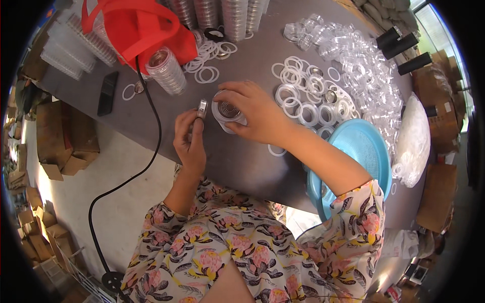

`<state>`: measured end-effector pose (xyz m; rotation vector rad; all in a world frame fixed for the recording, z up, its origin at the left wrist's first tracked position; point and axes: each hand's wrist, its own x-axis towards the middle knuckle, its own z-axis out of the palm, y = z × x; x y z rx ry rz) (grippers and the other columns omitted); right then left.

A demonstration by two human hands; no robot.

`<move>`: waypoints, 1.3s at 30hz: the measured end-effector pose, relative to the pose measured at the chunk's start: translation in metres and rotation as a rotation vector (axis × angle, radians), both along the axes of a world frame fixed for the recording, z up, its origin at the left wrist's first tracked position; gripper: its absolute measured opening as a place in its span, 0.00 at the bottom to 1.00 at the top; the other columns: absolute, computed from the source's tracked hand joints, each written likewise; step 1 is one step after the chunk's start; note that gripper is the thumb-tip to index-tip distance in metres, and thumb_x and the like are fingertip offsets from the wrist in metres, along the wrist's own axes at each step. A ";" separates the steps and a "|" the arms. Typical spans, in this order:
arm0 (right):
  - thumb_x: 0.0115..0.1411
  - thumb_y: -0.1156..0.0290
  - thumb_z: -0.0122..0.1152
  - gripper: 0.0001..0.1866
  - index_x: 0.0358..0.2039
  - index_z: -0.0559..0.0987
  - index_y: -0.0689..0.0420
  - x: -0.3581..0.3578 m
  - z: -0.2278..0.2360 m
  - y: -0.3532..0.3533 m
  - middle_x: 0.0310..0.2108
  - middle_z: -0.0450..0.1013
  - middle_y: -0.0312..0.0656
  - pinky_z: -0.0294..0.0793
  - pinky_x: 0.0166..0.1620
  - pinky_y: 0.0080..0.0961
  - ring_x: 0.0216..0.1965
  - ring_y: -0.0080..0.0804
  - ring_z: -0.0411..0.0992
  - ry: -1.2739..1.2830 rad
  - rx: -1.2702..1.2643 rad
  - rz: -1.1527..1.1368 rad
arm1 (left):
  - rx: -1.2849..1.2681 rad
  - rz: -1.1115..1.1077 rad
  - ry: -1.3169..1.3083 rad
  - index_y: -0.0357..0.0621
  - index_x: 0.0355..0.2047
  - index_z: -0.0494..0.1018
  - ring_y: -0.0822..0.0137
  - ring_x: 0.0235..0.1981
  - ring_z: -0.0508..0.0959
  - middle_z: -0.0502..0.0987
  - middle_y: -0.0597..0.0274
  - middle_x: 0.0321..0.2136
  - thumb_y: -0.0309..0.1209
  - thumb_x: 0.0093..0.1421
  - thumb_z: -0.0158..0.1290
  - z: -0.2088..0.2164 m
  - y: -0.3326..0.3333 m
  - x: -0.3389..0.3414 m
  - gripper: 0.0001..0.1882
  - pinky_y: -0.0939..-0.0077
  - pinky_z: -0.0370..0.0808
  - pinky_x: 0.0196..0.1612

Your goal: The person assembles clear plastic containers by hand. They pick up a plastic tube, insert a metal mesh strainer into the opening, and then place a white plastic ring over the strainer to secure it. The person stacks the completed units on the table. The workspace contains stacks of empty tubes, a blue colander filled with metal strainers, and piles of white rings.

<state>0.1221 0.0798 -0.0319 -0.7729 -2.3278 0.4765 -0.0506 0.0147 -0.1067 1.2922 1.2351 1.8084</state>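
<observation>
My left hand (189,136) pinches a small silvery disc-like piece (202,108) upright between thumb and fingers, seen nearly edge-on. Just to its right, my right hand (255,113) curls over a clear round plastic case (221,115), thumb and fingers on its rim. Inside that case shows a dark, dotted metallic round (229,109). Both hands work close together above the grey table (237,166). Beyond them leans a stack of clear round cases (166,73). White rings (206,74) lie around the stack's right side.
A red bag (146,30) and tall stacks of clear cases (235,20) stand at the back. Loose clear cases (353,65) heap at the right, beside a blue basket (386,164) near my right forearm. A black phone-like slab (107,93) and black cable (159,123) lie left.
</observation>
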 end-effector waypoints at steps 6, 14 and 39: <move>0.41 0.66 0.69 0.30 0.47 0.71 0.53 -0.002 -0.002 -0.003 0.45 0.66 0.45 0.66 0.51 0.39 0.49 0.44 0.65 -0.058 -0.055 -0.029 | -0.002 0.019 0.005 0.36 0.41 0.73 0.68 0.44 0.71 0.72 0.57 0.41 0.19 0.60 0.47 -0.007 0.003 0.006 0.10 0.76 0.66 0.47; 0.49 0.63 0.67 0.27 0.47 0.69 0.58 -0.004 -0.026 0.012 0.42 0.67 0.47 0.67 0.49 0.32 0.46 0.42 0.68 0.306 -0.454 -0.157 | 0.125 0.053 0.239 0.35 0.39 0.72 0.70 0.40 0.68 0.72 0.62 0.37 0.19 0.59 0.48 -0.010 0.006 0.016 0.08 0.79 0.63 0.45; 0.53 0.60 0.64 0.26 0.45 0.69 0.65 0.017 0.009 0.005 0.40 0.71 0.43 0.66 0.50 0.24 0.45 0.29 0.68 0.688 -0.841 -0.369 | 0.027 -0.516 1.240 0.49 0.37 0.75 0.57 0.54 0.65 0.73 0.67 0.39 0.32 0.52 0.56 0.081 0.040 -0.004 0.11 0.38 0.34 0.62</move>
